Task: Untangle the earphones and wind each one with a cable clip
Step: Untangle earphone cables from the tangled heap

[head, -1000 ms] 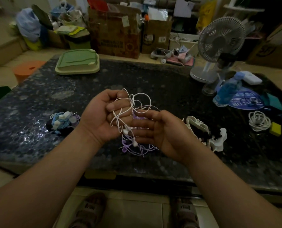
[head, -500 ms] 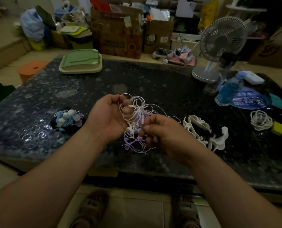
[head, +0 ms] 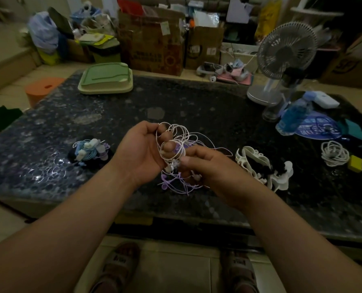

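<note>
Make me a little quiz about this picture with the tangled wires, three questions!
1. True or false: the left hand and the right hand both hold the tangle of white and purple earphones.
2. Where does the fan stand? A) at the far right of the table B) at its near left C) between the hands
3. Fill in: the tray at the table's far left is ____.
Key: 1 true; 2 A; 3 green.
</note>
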A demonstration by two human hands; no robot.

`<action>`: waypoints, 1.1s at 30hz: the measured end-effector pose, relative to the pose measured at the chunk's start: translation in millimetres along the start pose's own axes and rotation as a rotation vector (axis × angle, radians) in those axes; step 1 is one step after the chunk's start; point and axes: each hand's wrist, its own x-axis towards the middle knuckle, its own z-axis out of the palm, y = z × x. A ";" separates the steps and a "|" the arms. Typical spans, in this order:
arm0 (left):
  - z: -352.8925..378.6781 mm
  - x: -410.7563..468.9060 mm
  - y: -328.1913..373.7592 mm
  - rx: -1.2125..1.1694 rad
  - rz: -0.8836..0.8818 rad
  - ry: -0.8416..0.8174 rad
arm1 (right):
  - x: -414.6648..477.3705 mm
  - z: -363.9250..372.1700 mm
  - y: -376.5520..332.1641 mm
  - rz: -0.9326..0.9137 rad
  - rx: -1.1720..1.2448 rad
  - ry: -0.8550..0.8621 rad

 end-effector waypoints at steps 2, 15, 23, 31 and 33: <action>0.4 -0.7 -0.5 0.049 0.008 0.007 | -1.4 -1.1 2.1 -0.060 -0.054 0.045; 5.9 -11.7 -8.3 0.225 -0.008 -0.069 | -18.2 -3.5 2.1 -0.082 -0.059 -0.028; -0.4 -3.8 -8.9 0.012 0.050 -0.047 | -16.9 2.2 2.9 -0.127 -0.049 -0.022; -3.2 -1.1 -13.5 0.367 0.095 0.214 | -16.8 2.2 -9.5 -0.115 -0.146 0.110; -9.1 -0.8 -13.5 0.714 0.182 0.321 | -19.9 -7.5 -17.1 -0.148 -0.157 0.230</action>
